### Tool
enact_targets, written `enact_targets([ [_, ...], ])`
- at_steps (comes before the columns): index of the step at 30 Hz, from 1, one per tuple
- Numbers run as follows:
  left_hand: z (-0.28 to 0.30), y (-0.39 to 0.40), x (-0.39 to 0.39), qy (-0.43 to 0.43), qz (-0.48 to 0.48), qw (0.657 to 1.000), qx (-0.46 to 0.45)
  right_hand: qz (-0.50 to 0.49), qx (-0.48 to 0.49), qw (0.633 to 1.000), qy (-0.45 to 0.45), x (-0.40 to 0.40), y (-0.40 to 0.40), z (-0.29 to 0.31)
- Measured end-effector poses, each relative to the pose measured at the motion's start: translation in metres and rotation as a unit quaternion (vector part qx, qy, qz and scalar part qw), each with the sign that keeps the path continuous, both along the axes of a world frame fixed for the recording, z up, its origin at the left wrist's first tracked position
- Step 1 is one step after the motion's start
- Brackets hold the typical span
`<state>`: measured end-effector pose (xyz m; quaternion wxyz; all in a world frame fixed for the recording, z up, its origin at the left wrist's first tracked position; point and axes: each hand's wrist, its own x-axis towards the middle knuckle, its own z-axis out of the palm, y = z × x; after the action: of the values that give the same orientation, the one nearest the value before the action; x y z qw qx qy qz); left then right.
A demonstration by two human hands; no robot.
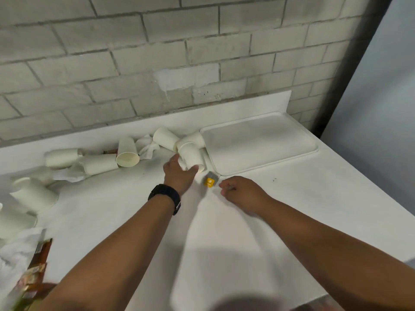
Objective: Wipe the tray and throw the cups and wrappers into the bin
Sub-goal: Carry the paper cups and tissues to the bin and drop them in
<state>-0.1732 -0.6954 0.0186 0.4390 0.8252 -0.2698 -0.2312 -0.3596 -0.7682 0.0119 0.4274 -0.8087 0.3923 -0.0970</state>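
A bare white tray (265, 142) lies on the white table at the back right. Several white paper cups lie tipped over left of it, among crumpled tissues (147, 145). My left hand (179, 173), with a black watch on its wrist, grips one cup (190, 156) lying beside the tray's left edge. A small yellow and silver wrapper (210, 180) lies on the table between my hands. My right hand (242, 193) is just right of the wrapper with curled fingers, and I cannot tell whether it holds anything.
More cups (33, 194) and tissues sit at the table's left edge. Brown snack wrappers (33, 272) lie at the lower left. A grey block wall (157, 52) backs the table, whose right edge (363, 182) drops off. No bin is in view.
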Motion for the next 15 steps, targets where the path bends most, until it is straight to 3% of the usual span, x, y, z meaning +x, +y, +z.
enact_targets([
  [7,-0.007,-0.056,0.033,-0.112,-0.046,0.99,0.075,0.116,-0.148,0.977,0.103,0.04,-0.013,-0.002],
  [12,-0.017,-0.062,0.044,-0.133,-0.047,0.985,0.095,0.162,-0.197,0.95,0.181,0.055,-0.015,-0.004],
  [15,-0.018,-0.051,0.041,-0.117,-0.04,0.99,0.068,0.135,-0.223,0.951,0.165,0.056,-0.012,-0.013],
])
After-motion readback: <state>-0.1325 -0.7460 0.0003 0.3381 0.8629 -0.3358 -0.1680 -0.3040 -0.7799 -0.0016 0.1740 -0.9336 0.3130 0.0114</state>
